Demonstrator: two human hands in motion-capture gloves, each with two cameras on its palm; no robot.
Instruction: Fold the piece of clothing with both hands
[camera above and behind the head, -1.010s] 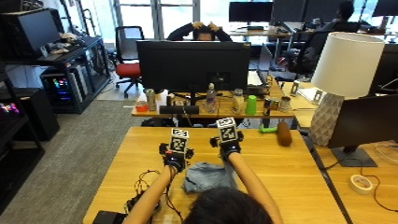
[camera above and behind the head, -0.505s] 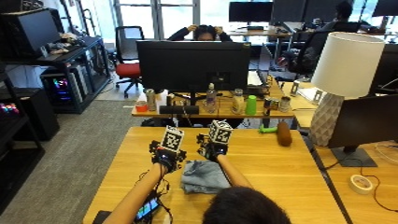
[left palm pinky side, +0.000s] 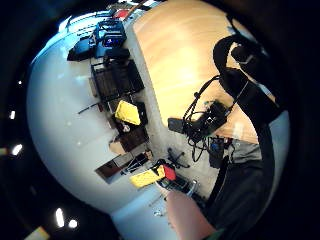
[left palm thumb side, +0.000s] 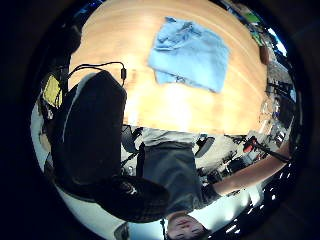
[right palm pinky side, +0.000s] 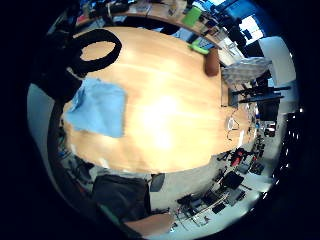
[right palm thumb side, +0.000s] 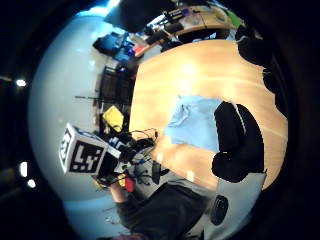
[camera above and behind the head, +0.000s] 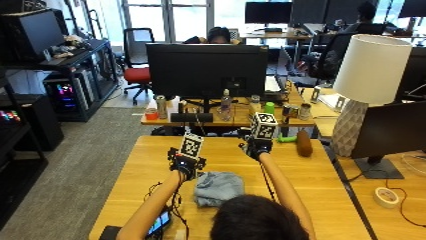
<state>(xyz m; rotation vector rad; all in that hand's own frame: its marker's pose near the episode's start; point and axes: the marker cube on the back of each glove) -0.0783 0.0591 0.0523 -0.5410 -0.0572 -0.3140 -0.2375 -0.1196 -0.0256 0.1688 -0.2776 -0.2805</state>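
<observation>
The crumpled blue garment (camera above and behind the head: 218, 187) lies near of both raised hands, closest to the left hand (camera above and behind the head: 183, 166); whether either hand's fingers are released or clenched, I cannot tell.

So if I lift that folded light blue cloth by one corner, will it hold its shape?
Probably not. The folded light blue cloth lies rumpled and soft-edged on the wooden table, so it would likely droop and unfold. It looks thin, so probably light. Pushed, it may bunch rather than slide.
</observation>
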